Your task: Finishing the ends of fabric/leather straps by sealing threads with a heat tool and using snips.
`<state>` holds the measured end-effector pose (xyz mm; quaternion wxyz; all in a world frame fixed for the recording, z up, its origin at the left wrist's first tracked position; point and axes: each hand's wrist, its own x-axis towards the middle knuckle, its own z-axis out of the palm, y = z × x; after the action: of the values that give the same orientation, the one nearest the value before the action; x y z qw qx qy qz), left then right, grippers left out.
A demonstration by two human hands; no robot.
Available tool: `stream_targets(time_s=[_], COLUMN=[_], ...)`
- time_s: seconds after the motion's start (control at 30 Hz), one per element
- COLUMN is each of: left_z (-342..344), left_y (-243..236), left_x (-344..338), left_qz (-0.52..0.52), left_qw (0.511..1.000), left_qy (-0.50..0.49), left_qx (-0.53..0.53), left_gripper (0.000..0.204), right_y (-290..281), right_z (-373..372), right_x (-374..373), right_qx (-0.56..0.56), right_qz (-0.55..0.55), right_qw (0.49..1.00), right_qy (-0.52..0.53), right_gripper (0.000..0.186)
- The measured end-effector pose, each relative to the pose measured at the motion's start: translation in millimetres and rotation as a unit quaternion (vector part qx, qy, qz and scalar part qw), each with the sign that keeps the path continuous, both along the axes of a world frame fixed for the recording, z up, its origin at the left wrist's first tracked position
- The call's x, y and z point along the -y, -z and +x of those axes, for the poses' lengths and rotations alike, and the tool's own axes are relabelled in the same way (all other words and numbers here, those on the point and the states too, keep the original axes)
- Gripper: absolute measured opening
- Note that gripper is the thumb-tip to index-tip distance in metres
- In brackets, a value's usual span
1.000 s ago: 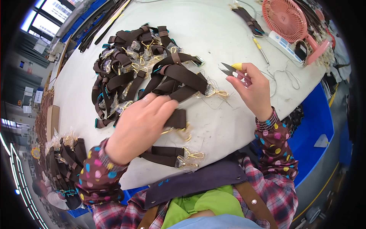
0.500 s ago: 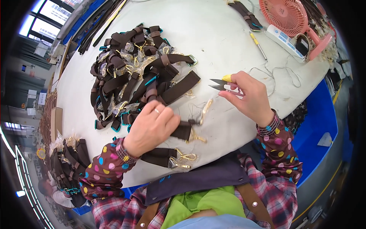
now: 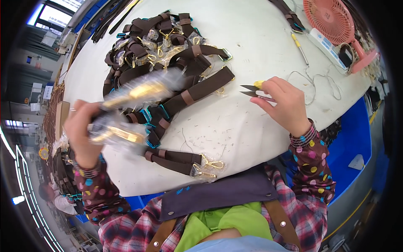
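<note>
My left hand (image 3: 84,132) is closed round a dark brown strap whose plastic-wrapped gold clasps (image 3: 136,94) are smeared by motion. It is over the table's left edge, beside a heap of brown straps (image 3: 138,52) with teal buckles and bagged gold hooks. My right hand (image 3: 287,103), with a yellow wrap on one finger, grips dark thread snips (image 3: 254,91). Their blades stand apart and point left, touching nothing. Between my hands and nearer to me lies another brown strap (image 3: 176,161), with gold snap hooks (image 3: 212,163) partly in clear plastic.
At the far right stand a pink fan (image 3: 331,21) and a white power strip (image 3: 327,48). A yellow-handled tool (image 3: 299,48) and loose grey string (image 3: 312,84) lie nearby. Blue bins (image 3: 348,147) flank the white table (image 3: 243,130). More straps hang at the left.
My left hand has lifted a strap with its bagged clasps off the table and swung it left. My right hand still grips the snips; the view has shifted slightly.
</note>
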<state>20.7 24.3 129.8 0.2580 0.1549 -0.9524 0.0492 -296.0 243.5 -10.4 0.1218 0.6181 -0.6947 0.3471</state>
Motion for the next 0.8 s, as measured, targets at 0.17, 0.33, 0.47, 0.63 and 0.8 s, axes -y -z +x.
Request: stream_targets(time_s=[0.17, 0.33, 0.47, 0.63, 0.8], left_z=[53, 3, -24, -71, -153], left_y=[-38, 36, 84, 50, 89], left_x=[-13, -55, -69, -28, -36], left_qz=[-0.009, 0.115, 0.351, 0.416, 0.235], left_qw=[0.996, 0.944, 0.821, 0.790, 0.935], left_qy=[-0.077, 0.214, 0.231, 0.270, 0.202], left_qx=[-0.031, 0.224, 0.387, 0.361, 0.170], left_gripper=[0.027, 0.025, 0.057, 0.063, 0.051], right_y=[-6, -6, -4, 4, -4], right_z=[3, 4, 3, -5, -4], right_x=[3, 11, 12, 6, 12], right_qx=[0.019, 0.019, 0.023, 0.031, 0.058], right_qz=[0.001, 0.008, 0.002, 0.012, 0.007], right_qw=[1.000, 1.000, 0.999, 0.999, 0.998], right_qy=[-0.010, -0.020, -0.022, 0.006, 0.031], right_gripper=[0.026, 0.027, 0.028, 0.028, 0.027])
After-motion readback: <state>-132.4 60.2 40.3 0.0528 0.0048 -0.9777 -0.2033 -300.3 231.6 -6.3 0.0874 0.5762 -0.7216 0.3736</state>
